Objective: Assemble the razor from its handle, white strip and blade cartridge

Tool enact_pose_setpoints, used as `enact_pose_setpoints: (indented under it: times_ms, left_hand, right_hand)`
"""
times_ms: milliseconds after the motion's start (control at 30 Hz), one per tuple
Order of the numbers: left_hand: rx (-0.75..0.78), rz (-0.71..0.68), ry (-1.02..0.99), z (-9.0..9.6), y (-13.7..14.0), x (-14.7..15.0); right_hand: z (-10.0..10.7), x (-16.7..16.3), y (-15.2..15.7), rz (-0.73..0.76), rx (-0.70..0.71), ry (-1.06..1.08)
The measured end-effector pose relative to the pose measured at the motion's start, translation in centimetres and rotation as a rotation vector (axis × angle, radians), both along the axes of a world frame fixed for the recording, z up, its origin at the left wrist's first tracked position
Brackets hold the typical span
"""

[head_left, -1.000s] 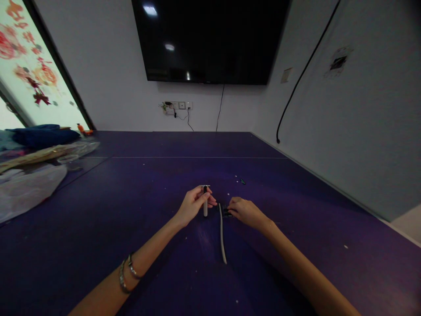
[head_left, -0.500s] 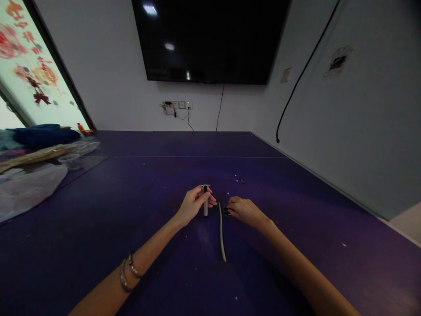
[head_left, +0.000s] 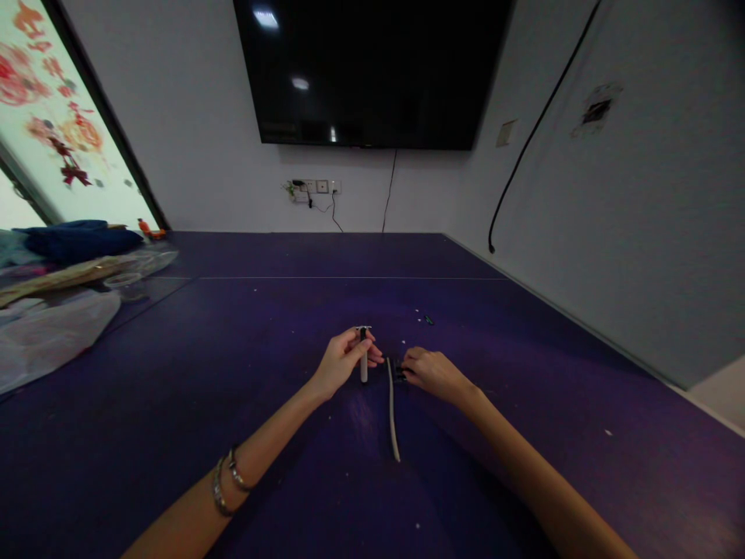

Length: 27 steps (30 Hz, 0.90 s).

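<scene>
My left hand (head_left: 342, 362) is closed around a T-shaped tool (head_left: 364, 366) that looks like a razor, with a pale handle, a dark neck and a thin crossbar on top. It is held upright. To its right, a thin pale strip or cord (head_left: 392, 419) lies lengthwise on the purple surface. A small dark object (head_left: 398, 371) sits beside the strip's far end. My right hand (head_left: 431, 371) has its fingers pinched together at that dark object. Its exact kind is too small to make out, and the fingers cover part of it.
A small dark-green piece (head_left: 429, 319) and white specks lie farther out on the purple surface (head_left: 261, 466). Plastic bags (head_left: 55, 334) and folded blue cloth (head_left: 81, 242) are piled at left. Beyond are a wall-mounted television (head_left: 372, 74), sockets (head_left: 322, 186) and a hanging black cable (head_left: 524, 147).
</scene>
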State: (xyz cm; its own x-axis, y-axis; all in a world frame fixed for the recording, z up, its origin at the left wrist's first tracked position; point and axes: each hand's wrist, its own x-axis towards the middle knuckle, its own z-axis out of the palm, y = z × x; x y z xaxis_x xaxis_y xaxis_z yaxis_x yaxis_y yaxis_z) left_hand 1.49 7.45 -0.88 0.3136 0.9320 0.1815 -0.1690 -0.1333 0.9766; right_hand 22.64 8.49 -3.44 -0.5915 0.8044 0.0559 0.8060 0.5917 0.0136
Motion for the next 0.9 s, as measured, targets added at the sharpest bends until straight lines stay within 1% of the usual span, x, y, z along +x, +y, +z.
enact_pose_setpoints:
  times_ms: [133,333,500,700,900]
  left_hand:
    - [0.002,-0.001,-0.002,0.0,0.0,0.0]
    - [0.004,-0.006,-0.008,-0.1,0.1,0.0]
    - [0.005,-0.007,-0.011,-0.3,0.1,0.0]
    - [0.004,-0.015,-0.011,-0.5,0.1,0.0]
    - [0.002,-0.011,-0.007,-0.5,0.1,0.0]
  right_hand:
    - [-0.2,0.2,0.2,0.006,-0.018,0.027]
    - [-0.7,1.0,0.7,0.048,-0.107,0.185]
    - [-1.4,1.2,1.2,0.046,-0.124,0.249]
    - [-1.2,1.1,1.2,0.031,-0.132,0.240]
    - [-0.9,1.0,0.8,0.003,-0.077,0.201]
